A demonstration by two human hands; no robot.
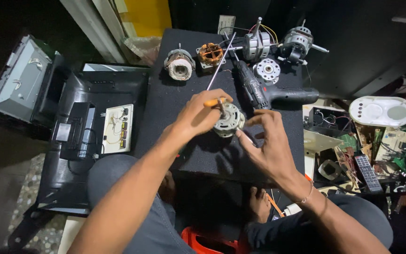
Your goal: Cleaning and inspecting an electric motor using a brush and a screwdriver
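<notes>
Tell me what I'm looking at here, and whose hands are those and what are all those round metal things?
The picture comes from a camera worn on a person's head, looking down, so the hands are that person's own. The left hand grips a screwdriver with an orange handle and a long thin shaft. The right hand steadies a small round motor on a black mat. Farther back lie other motor parts: a white-wrapped coil, a copper-wound piece and two grey motors. A black cordless drill lies beside them. On the left sits an opened screen with a circuit board; on the right is a heap of electronic scraps and a remote control.
</notes>
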